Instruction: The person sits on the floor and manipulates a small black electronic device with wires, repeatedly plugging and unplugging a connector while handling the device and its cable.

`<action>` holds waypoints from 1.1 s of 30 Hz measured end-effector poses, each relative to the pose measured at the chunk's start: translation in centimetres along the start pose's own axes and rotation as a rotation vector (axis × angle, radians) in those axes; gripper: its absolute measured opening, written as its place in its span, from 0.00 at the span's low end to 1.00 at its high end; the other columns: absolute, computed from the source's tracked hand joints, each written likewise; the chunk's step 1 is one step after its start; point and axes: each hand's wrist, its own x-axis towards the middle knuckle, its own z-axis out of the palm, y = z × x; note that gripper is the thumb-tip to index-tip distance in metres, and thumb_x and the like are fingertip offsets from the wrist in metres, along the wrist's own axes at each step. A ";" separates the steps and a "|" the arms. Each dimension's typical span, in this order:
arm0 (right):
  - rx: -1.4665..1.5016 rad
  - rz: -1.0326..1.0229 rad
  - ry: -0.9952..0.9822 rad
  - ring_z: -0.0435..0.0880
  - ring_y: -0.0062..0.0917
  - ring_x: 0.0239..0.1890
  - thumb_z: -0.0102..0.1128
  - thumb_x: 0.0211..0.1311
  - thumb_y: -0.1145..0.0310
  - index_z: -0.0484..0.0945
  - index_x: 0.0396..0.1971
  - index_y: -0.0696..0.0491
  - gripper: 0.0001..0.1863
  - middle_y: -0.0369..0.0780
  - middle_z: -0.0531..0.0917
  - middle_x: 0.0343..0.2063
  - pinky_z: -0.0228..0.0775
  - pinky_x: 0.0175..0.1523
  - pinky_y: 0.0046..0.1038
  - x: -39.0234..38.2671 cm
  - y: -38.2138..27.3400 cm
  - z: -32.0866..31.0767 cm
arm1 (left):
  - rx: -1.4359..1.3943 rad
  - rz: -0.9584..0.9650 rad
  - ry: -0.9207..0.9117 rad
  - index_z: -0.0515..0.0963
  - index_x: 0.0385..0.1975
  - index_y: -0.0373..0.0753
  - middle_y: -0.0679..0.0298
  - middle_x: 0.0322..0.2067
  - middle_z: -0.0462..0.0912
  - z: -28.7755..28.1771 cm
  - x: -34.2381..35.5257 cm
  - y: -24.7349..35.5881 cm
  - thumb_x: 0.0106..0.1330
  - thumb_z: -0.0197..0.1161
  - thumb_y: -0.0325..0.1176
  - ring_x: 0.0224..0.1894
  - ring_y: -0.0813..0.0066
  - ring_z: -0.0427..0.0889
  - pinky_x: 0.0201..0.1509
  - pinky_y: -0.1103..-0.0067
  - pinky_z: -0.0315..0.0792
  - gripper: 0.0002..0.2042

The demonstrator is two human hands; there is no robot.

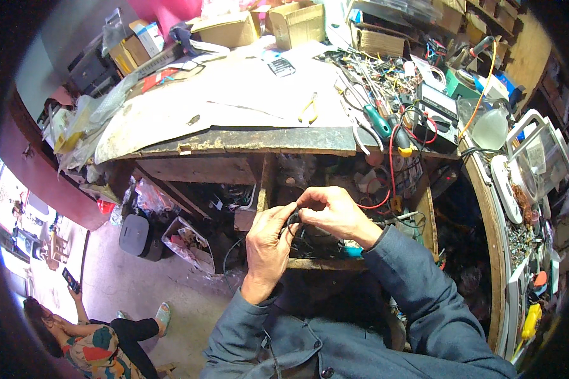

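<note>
Both my hands meet in front of an open drawer point(310, 264) below the workbench. A small dark piece point(293, 218) sits between their fingertips; its kind is too small to tell. My left hand point(267, 245) is closed on it from the left, with thumb and fingers pressed together. My right hand point(336, 213) pinches at its upper end, thumb against forefinger. Fingers cover most of the piece. Beyond the hands, yellow-handled pliers point(309, 108) lie on the white bench sheet point(246, 98), and a green-handled screwdriver point(377, 120) rests by the bench edge.
Loose wires and tools crowd the bench's right side, around a black boxy device point(437, 104). A red cable point(392, 167) hangs over the edge into the drawer. Cardboard boxes point(297, 24) stand at the back. Someone point(98, 344) with a phone sits at lower left, near a dark bin point(139, 237).
</note>
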 end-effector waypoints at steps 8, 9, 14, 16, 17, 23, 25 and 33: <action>-0.116 -0.164 -0.073 0.87 0.33 0.31 0.64 0.57 0.61 0.84 0.35 0.61 0.16 0.49 0.86 0.28 0.78 0.39 0.34 0.3 0.7 -0.4 | 0.126 0.049 -0.054 0.84 0.53 0.39 0.54 0.46 0.86 0.1 -0.1 0.5 0.60 0.70 0.22 0.49 0.55 0.85 0.54 0.68 0.78 0.19; -0.131 -0.169 -0.072 0.87 0.32 0.30 0.64 0.57 0.61 0.84 0.35 0.61 0.16 0.49 0.86 0.27 0.78 0.38 0.34 0.2 0.6 -0.4 | 0.140 0.052 -0.058 0.83 0.52 0.39 0.54 0.45 0.86 0.0 -0.1 0.4 0.60 0.70 0.22 0.49 0.55 0.85 0.54 0.68 0.78 0.19; -0.227 -0.217 -0.082 0.85 0.30 0.28 0.63 0.59 0.66 0.82 0.36 0.60 0.12 0.49 0.84 0.26 0.76 0.36 0.33 0.3 0.3 -0.5 | 0.120 0.063 -0.045 0.83 0.51 0.37 0.53 0.45 0.86 0.1 -0.1 0.6 0.60 0.70 0.24 0.47 0.53 0.85 0.53 0.68 0.78 0.18; -0.227 -0.246 -0.052 0.85 0.30 0.28 0.63 0.59 0.67 0.83 0.36 0.60 0.11 0.49 0.85 0.26 0.77 0.37 0.33 0.3 1.0 -0.8 | 0.122 0.090 -0.046 0.83 0.51 0.37 0.52 0.45 0.87 0.4 0.2 0.4 0.61 0.72 0.26 0.47 0.55 0.86 0.52 0.69 0.78 0.17; -0.211 -0.251 -0.053 0.85 0.30 0.28 0.63 0.59 0.68 0.83 0.37 0.60 0.11 0.49 0.85 0.26 0.77 0.37 0.32 0.6 1.2 -0.7 | 0.087 0.067 -0.032 0.83 0.51 0.36 0.52 0.44 0.87 0.3 0.3 0.5 0.61 0.72 0.26 0.46 0.56 0.86 0.52 0.69 0.78 0.17; -0.037 -0.180 0.052 0.86 0.21 0.34 0.63 0.63 0.68 0.85 0.41 0.59 0.12 0.41 0.89 0.30 0.79 0.42 0.27 1.0 1.6 -1.1 | -0.020 -0.050 0.071 0.80 0.48 0.32 0.53 0.38 0.86 -0.1 0.4 -0.1 0.65 0.71 0.29 0.38 0.63 0.86 0.44 0.73 0.78 0.14; 0.060 -0.162 0.100 0.85 0.18 0.34 0.64 0.64 0.70 0.85 0.42 0.59 0.11 0.39 0.88 0.30 0.79 0.42 0.25 0.7 2.0 -1.8 | -0.200 -0.245 0.035 0.74 0.50 0.33 0.60 0.33 0.83 0.0 0.1 0.2 0.71 0.67 0.31 0.34 0.76 0.79 0.39 0.77 0.75 0.14; 0.448 -0.007 0.169 0.89 0.22 0.35 0.62 0.72 0.71 0.83 0.46 0.59 0.09 0.39 0.88 0.38 0.83 0.39 0.25 -3.4 -0.1 -6.3 | -0.575 -0.270 0.079 0.65 0.50 0.35 0.66 0.34 0.76 -0.2 0.0 -2.9 0.74 0.64 0.35 0.33 0.84 0.74 0.38 0.82 0.71 0.16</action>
